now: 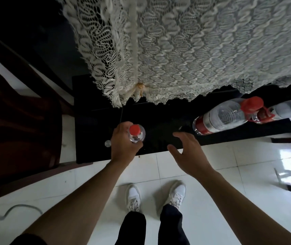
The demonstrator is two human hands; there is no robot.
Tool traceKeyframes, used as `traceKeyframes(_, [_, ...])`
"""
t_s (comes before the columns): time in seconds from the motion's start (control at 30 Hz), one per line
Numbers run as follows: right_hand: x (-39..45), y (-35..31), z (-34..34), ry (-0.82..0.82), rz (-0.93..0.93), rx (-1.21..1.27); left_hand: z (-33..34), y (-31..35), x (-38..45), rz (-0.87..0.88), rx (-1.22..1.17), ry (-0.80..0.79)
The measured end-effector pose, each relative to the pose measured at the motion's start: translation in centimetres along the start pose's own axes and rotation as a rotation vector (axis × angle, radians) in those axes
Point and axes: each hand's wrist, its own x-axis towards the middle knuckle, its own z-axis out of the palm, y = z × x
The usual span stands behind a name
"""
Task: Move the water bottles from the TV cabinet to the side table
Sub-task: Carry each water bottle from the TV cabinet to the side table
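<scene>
Both forearms reach forward and down from the bottom of the view over the white floor tiles [211,165], toward the front edge of the black TV cabinet [159,124].

The left hand [123,144] is held out straight, wrist level, its fingers and thumb curled round a small clear water bottle [136,133] with a red cap – this grip is closed on the bottle, which stands upright inside it, cap facing the camera, over the cabinet's front part.

The right hand [188,152] is angled in from the right, palm down, fingers spread and only loosely bent; its grip is open and holds nothing. Its fingertips sit over the cabinet's front edge, apart from any bottle.

Just beyond and to the right of that open grip stands a larger bottle [224,116] with a red label and red cap on the cabinet top. Further right of it 1 more bottle [289,110] shows, partly cut off by the frame edge.

Above both grips a white lace cloth [185,46] hangs over the cabinet. Left of the left grip sits dark wooden furniture [17,121]. Below the hands, 2 white shoes [134,195] stand on the tiles.
</scene>
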Motion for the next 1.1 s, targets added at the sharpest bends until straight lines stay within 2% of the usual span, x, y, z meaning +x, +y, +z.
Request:
traceKeyframes(0.3, [-3.0,-0.6,-5.4,0.015,0.066,0.180,-4.8,7.2,-2.8,0.133,-0.147,-0.041])
traceKeyframes(0.37, [-4.2,-1.0,-6.7,0.034,0.063,0.307,-6.1,10.0,-3.4,0.163,-0.189,-0.048])
traceKeyframes(0.4, [-4.9,-1.3,-7.4,0.009,0.126,0.400,-6.7,11.5,-3.6,0.180,-0.207,-0.050])
traceKeyframes(0.57, [-8.7,-2.2,-12.1,-0.026,0.156,0.607,-10.2,19.5,-4.2,0.302,-0.255,-0.046])
traceKeyframes(0.73, [-12.3,-3.1,-17.7,0.023,0.302,1.004,-13.6,26.7,-5.1,0.407,-0.244,-0.031])
traceKeyframes(0.93, [-16.5,-3.3,-22.3,0.067,0.304,1.244,-16.2,34.8,-7.4,0.483,-0.293,0.009])
traceKeyframes(1.1, [-19.1,-3.0,-26.1,0.181,0.286,1.326,-16.5,40.1,-9.0,0.518,-0.357,-0.072])
